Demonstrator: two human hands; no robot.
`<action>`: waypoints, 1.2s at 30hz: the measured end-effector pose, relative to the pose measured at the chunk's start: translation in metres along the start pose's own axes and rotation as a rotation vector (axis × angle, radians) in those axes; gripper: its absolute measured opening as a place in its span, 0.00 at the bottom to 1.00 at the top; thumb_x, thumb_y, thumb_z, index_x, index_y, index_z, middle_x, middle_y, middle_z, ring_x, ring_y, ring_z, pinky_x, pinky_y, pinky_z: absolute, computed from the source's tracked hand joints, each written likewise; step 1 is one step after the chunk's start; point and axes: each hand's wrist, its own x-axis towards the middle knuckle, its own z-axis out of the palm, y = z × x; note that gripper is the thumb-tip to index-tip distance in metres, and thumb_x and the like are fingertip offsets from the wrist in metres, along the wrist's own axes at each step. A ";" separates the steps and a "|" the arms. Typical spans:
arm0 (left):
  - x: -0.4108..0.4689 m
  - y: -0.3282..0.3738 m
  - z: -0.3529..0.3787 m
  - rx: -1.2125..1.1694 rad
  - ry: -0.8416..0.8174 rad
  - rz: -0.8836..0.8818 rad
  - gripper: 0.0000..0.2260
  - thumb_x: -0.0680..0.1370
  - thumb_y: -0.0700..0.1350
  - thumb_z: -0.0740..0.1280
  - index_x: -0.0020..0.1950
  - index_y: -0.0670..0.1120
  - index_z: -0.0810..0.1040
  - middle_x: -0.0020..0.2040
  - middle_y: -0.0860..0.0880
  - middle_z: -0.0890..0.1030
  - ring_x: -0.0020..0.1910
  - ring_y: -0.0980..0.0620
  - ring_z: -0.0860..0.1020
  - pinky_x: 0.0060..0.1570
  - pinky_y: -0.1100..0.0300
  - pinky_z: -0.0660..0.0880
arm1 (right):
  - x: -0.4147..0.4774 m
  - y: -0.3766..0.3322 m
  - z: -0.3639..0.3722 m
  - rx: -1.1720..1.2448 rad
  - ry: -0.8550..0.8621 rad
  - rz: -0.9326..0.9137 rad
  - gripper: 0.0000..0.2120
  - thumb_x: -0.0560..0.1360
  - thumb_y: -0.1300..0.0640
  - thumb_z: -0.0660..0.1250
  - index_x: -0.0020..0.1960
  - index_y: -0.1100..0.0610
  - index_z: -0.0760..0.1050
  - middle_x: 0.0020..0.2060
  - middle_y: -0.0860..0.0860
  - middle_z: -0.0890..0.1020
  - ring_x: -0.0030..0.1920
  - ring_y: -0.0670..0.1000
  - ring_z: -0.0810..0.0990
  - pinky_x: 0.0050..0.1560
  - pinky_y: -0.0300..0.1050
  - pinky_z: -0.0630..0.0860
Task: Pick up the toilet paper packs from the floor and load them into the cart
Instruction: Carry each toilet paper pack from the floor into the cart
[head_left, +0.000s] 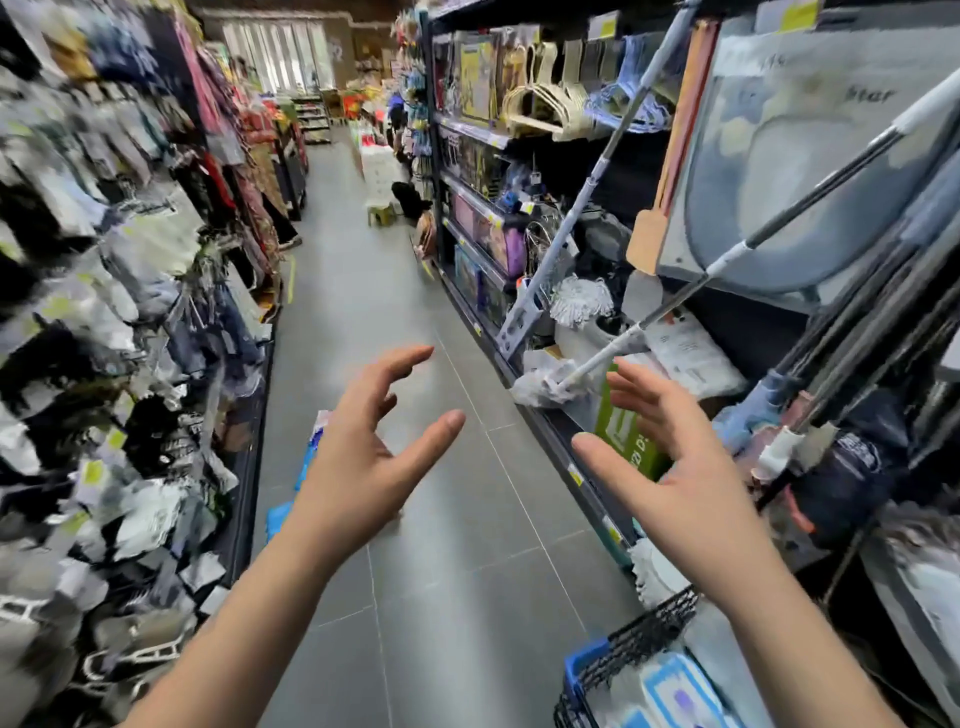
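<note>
Only bare hands and forearms show of the person. The right hand, on the cart's side, and the left hand, well left of the cart, have short, plain nails. Both forearms are uncovered down to the picture's edge.

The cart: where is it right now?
In the head view, the cart is in the bottom right corner, beside the right-hand shelves and just under the person's right arm, with a blue-and-white pack inside.
</note>
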 end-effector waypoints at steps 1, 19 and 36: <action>0.008 -0.010 -0.011 0.000 0.019 -0.007 0.25 0.75 0.56 0.72 0.72 0.59 0.72 0.69 0.62 0.75 0.73 0.58 0.71 0.71 0.55 0.69 | 0.014 -0.004 0.013 0.005 -0.015 -0.009 0.31 0.72 0.44 0.75 0.72 0.39 0.69 0.66 0.40 0.77 0.69 0.42 0.75 0.72 0.48 0.71; 0.195 -0.169 -0.171 0.029 0.177 -0.028 0.22 0.75 0.58 0.73 0.68 0.63 0.73 0.66 0.65 0.75 0.69 0.65 0.73 0.63 0.75 0.68 | 0.256 -0.020 0.235 0.256 -0.102 -0.059 0.30 0.70 0.47 0.74 0.71 0.43 0.72 0.65 0.42 0.80 0.64 0.44 0.79 0.68 0.47 0.74; 0.393 -0.311 -0.128 0.099 0.269 -0.146 0.23 0.75 0.57 0.72 0.69 0.59 0.74 0.66 0.60 0.78 0.69 0.62 0.75 0.66 0.64 0.71 | 0.501 0.114 0.307 0.281 -0.273 -0.073 0.29 0.72 0.42 0.74 0.71 0.44 0.73 0.64 0.42 0.81 0.65 0.45 0.80 0.69 0.56 0.74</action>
